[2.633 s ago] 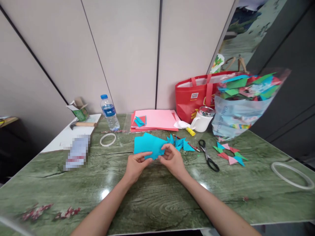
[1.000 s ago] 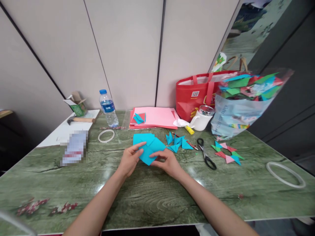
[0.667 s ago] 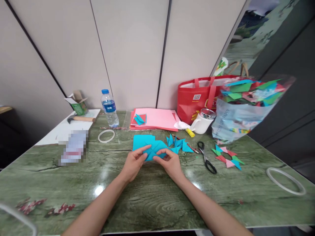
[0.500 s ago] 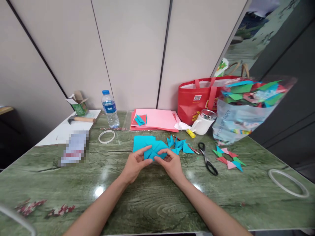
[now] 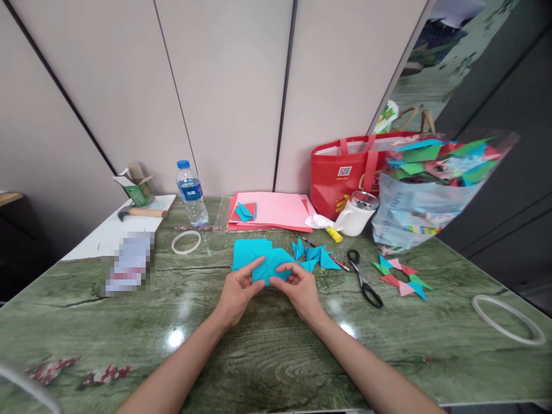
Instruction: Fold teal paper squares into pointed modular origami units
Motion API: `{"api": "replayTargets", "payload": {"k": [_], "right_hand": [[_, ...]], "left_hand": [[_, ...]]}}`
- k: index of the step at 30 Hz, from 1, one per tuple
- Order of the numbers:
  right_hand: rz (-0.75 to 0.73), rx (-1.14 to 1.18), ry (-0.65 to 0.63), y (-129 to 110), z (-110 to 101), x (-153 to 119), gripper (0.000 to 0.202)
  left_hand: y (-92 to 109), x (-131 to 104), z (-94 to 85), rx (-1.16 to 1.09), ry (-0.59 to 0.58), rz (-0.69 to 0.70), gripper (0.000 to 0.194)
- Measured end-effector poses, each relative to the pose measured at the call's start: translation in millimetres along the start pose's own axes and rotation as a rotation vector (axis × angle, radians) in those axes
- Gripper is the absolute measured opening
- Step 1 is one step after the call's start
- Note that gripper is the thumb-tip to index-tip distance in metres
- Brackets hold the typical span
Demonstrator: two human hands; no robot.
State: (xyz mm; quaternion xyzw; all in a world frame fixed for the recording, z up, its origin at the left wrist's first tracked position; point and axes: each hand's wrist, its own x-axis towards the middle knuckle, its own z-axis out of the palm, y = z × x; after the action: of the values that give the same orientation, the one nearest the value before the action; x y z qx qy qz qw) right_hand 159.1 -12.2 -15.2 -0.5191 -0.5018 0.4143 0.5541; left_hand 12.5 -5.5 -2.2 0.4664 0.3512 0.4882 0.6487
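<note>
A creased blue sheet of paper point(image 5: 271, 263) is held up between both hands just above the table. My left hand point(image 5: 238, 290) pinches its left edge between thumb and fingers. On the other side, my right hand point(image 5: 299, 284) grips the lower right edge, its fingers curled. Just behind lies a flat blue paper stack point(image 5: 248, 252), partly covered by the held sheet. Several folded blue paper pieces point(image 5: 314, 253) rest to the right of it, with a thin red pencil-like stick among them.
Black-handled scissors point(image 5: 363, 279) and a multicoloured folded-paper ring point(image 5: 403, 277) lie to the right. Behind stand a white mug point(image 5: 357, 217), a red bag point(image 5: 332, 172) and a plastic bag of paper pieces point(image 5: 422, 201). A water bottle point(image 5: 192, 195) and a hammer point(image 5: 142, 212) are left.
The view has shifted very slightly. Both hands keep their hold on the blue sheet; its creased surface looks a little flatter, and the left thumb has moved slightly.
</note>
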Motion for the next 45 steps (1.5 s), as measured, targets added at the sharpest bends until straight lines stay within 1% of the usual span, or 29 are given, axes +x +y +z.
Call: {"api": "replayTargets", "payload": {"k": [4,9,13,16,22,31,37,45], "right_hand": [[-0.001,0.028,-0.003,0.5,0.3,-0.2,0.028],[-0.023,0.02,-0.01,2.6,-0.6,0.1,0.022],[-0.036,-0.04,-0.015,4.4,-0.9,0.7,0.019],[-0.047,-0.076,-0.006,4.2,-1.0,0.7,0.019],[-0.058,-0.09,0.013,1.4,-1.5,0.4,0.016],[-0.066,-0.099,0.021,5.3,-0.9,0.5,0.017],[-0.074,-0.086,0.036,7.6,0.6,0.3,0.017],[-0.063,-0.085,0.033,8.6,1.1,1.3,0.017]], "left_hand": [[-1.8,0.3,-0.8,0.024,0.021,0.004,0.056],[-1.3,-0.3,-1.0,0.023,0.018,-0.006,0.054],[-0.9,0.5,-0.9,-0.054,0.044,-0.049,0.045],[-0.1,1.0,-0.6,-0.126,0.041,-0.064,0.04],[2.3,0.0,-0.2,-0.043,-0.021,-0.028,0.052],[-1.0,-0.4,-1.0,0.076,0.071,-0.007,0.046],[-2.7,0.1,-2.6,0.097,0.048,-0.006,0.046],[-7.5,0.9,-3.3,0.089,0.072,-0.017,0.049]]}}
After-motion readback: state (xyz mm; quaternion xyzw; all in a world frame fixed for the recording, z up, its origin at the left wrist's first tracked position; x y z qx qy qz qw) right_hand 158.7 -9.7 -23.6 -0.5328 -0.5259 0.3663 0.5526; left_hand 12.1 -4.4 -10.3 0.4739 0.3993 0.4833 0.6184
